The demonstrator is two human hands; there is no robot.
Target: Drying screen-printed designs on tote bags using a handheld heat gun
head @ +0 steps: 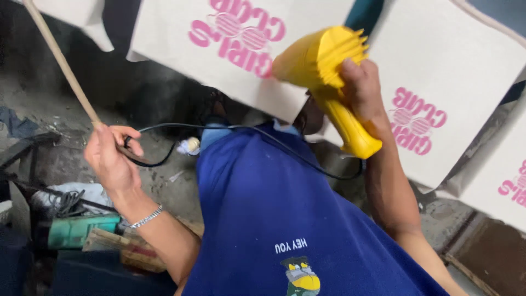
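Shirt (274, 203): blue, nearest the lens.
Right hand (361, 87): clenched on yellow heat gun (323, 71); nozzle aimed at printed bag (235, 38) just beyond.
Left hand (112, 159): wooden stick (60, 60) grasped at its lower end.
Cord (230, 129): slung between both grips.
Risk: scorching judged likely if heat is held too close; cord could snag.

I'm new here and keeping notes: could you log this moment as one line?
right hand: grips yellow heat gun | left hand: holds wooden stick | gun nozzle near printed fabric panel | black cord trails
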